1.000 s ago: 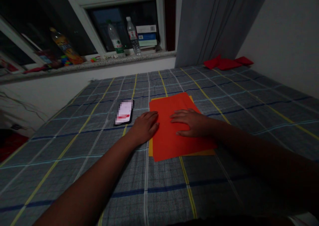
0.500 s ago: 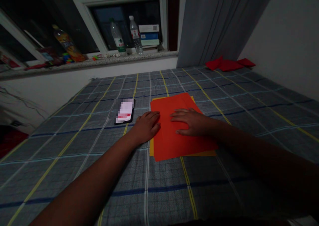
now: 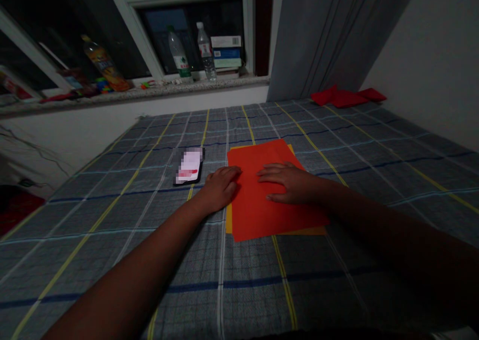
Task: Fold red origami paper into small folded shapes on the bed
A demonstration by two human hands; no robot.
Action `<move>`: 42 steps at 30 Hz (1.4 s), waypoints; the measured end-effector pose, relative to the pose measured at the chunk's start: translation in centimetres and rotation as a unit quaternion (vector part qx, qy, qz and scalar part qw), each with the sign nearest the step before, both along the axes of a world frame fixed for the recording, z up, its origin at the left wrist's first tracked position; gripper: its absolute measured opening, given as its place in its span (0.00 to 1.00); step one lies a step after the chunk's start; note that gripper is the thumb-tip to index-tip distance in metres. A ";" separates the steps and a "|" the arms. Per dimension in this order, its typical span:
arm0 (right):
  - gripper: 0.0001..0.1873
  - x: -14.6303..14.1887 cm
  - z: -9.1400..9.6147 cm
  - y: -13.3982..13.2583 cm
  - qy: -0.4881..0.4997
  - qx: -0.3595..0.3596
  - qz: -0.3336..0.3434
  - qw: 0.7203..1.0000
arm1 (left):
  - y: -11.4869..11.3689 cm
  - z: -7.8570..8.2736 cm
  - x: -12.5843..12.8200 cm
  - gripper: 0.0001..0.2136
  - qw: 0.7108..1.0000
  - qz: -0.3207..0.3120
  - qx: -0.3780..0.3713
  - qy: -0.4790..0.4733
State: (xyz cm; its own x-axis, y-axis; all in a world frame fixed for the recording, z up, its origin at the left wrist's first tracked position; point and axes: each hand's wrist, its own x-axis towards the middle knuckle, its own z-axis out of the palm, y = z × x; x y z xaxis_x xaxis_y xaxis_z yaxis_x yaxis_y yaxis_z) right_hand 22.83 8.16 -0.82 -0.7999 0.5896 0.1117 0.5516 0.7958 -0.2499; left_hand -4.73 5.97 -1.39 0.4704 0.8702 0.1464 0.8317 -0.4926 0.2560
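Note:
An orange-red sheet of paper (image 3: 254, 220) lies flat on a checked bedspread, slightly askew over a yellow sheet (image 3: 229, 225) whose edges peek out around it. My left hand (image 3: 221, 187) rests at the orange sheet's left edge, palm down, its fingertips on the paper and its thumb a little apart from the fingers. On the middle-right of the same sheet, my right hand (image 3: 288, 182) lies flat with fingers spread. Neither hand grips anything. To the left of my left hand lies a phone (image 3: 190, 165) with a lit, partly pixelated screen.
The grey checked bedspread (image 3: 123, 245) stretches to the wall. Red packets (image 3: 348, 98) lie at its far right corner by a grey curtain (image 3: 310, 40). The windowsill (image 3: 157, 89) holds a juice bottle (image 3: 107, 65), two water bottles and stacked boxes (image 3: 227, 54).
The view has shifted very slightly, moving the scene a little to the right. Both hands keep their places on the paper; my left thumb has drawn in slightly.

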 end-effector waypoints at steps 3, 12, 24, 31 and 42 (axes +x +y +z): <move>0.30 0.0 0.0 0.0 0.000 0.000 0.000 1.000 | 0.0 0.1 0.1 0.21 1.000 0.006 -0.005 -0.003; 0.30 -0.2 0.2 -0.1 -0.001 -0.005 -0.004 1.000 | 0.1 -0.1 -0.1 0.21 1.000 -0.009 0.008 0.018; 0.29 -0.2 0.3 -0.2 -0.002 -0.009 -0.006 1.000 | 0.0 0.0 0.2 0.20 0.999 -0.001 0.020 0.045; 0.27 -0.4 0.0 -0.4 -0.005 -0.009 -0.018 1.000 | -0.1 0.4 1.8 0.24 0.996 0.053 0.048 0.061; 0.22 0.3 0.6 -3.3 -0.060 0.108 -0.137 0.983 | 0.1 0.3 2.0 0.24 0.995 0.016 0.057 0.075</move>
